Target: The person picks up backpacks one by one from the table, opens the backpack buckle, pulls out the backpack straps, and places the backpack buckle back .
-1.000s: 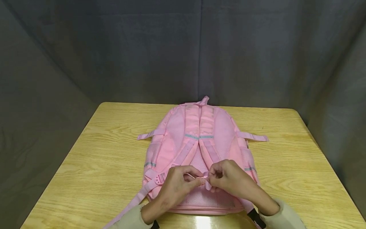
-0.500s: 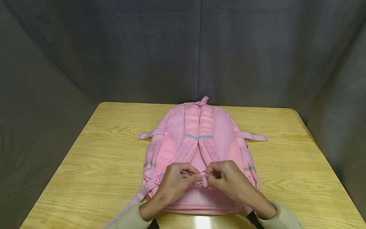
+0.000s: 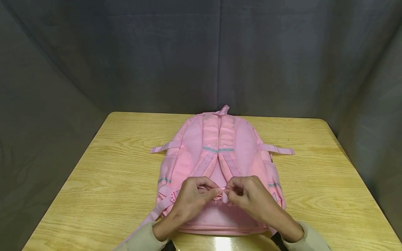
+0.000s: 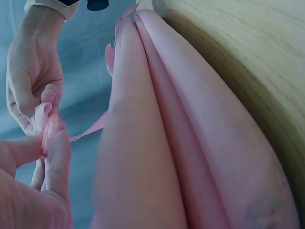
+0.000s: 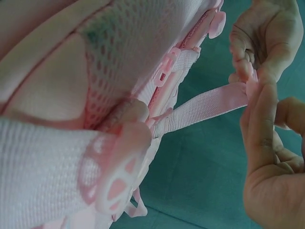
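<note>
A pink backpack lies on the table, its shoulder-strap side up. Over its lower middle, my left hand pinches a small pink plastic buckle between thumb and fingers. Facing it, my right hand pinches the pink webbing strap right beside that buckle. In the right wrist view the strap runs taut from the backpack's shoulder strap up to both hands' fingertips. The fingers partly cover the buckle, and I cannot tell how far the webbing is threaded through it.
The wooden table extends on both sides of the backpack. A loose webbing strap with a pink slider trails towards the front left. Short side straps stick out on either side. Dark grey curtains surround the table.
Both hands have shifted slightly left, keeping their pinch. The strap's hanging end looks shorter between the fingers than a second ago. The backpack stays in place.
</note>
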`<state>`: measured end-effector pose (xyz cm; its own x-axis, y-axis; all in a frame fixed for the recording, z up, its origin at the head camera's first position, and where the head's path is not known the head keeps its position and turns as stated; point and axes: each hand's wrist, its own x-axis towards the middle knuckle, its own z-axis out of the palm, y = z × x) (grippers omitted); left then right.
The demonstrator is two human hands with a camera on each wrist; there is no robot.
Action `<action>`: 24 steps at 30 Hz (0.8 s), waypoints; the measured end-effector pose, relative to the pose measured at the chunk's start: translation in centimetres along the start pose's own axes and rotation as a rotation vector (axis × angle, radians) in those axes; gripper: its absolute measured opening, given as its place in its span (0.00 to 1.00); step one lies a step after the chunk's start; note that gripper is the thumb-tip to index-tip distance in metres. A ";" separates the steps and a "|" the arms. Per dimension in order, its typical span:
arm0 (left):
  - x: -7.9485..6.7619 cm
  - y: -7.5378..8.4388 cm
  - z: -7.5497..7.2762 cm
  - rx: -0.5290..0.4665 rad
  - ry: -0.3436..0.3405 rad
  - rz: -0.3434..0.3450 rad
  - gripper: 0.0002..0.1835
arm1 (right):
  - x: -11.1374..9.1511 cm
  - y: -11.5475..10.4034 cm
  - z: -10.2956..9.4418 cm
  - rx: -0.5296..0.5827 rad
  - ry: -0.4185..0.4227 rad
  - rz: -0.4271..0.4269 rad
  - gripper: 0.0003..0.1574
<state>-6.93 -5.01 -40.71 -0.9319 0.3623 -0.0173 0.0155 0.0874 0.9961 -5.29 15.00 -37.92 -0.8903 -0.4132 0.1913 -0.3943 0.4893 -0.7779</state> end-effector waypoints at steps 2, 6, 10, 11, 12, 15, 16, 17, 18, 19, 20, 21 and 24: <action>0.1 0.0 0.0 0.005 0.002 0.001 0.06 | 0.0 0.0 0.0 0.000 0.011 -0.013 0.11; 0.2 0.0 -0.1 0.031 0.010 0.004 0.07 | 0.0 0.0 0.0 0.005 0.028 -0.022 0.12; 0.2 0.1 -0.2 0.027 0.015 -0.006 0.07 | 0.0 -0.1 0.0 0.007 0.026 -0.012 0.12; 0.2 0.2 -0.3 0.017 0.015 -0.011 0.07 | 0.0 -0.1 0.0 0.002 0.025 -0.009 0.11; 0.2 0.2 -0.3 0.018 0.019 -0.015 0.07 | 0.0 -0.1 0.0 0.001 0.022 0.003 0.11; 0.0 0.3 -0.2 0.026 0.025 -0.015 0.08 | 0.1 -0.3 -0.1 -0.004 0.013 0.042 0.11; -0.1 0.3 -0.2 0.032 0.031 -0.011 0.08 | 0.1 -0.3 -0.2 -0.007 0.009 0.055 0.10; -0.1 0.3 -0.1 0.044 0.037 -0.006 0.08 | 0.1 -0.4 -0.3 -0.005 -0.001 0.068 0.09; -0.2 0.3 -0.1 0.053 0.040 0.000 0.08 | 0.1 -0.4 -0.3 -0.004 -0.012 0.083 0.09; -0.2 0.2 0.0 0.064 0.043 0.010 0.08 | 0.1 -0.5 -0.4 -0.005 -0.023 0.091 0.08; -0.2 0.2 0.1 0.075 0.047 0.020 0.07 | 0.2 -0.5 -0.5 -0.009 -0.033 0.098 0.08; -0.2 0.1 0.2 0.084 0.052 0.028 0.07 | 0.2 -0.5 -0.5 -0.015 -0.043 0.108 0.07; -0.4 0.0 0.3 0.118 0.059 0.051 0.05 | 0.4 -0.6 -0.6 -0.046 -0.071 0.114 0.07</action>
<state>-6.44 -4.84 -40.74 -0.9483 0.3146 0.0422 0.1033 0.1802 0.9782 -5.52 15.06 -37.04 -0.9121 -0.4056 0.0594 -0.3032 0.5702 -0.7635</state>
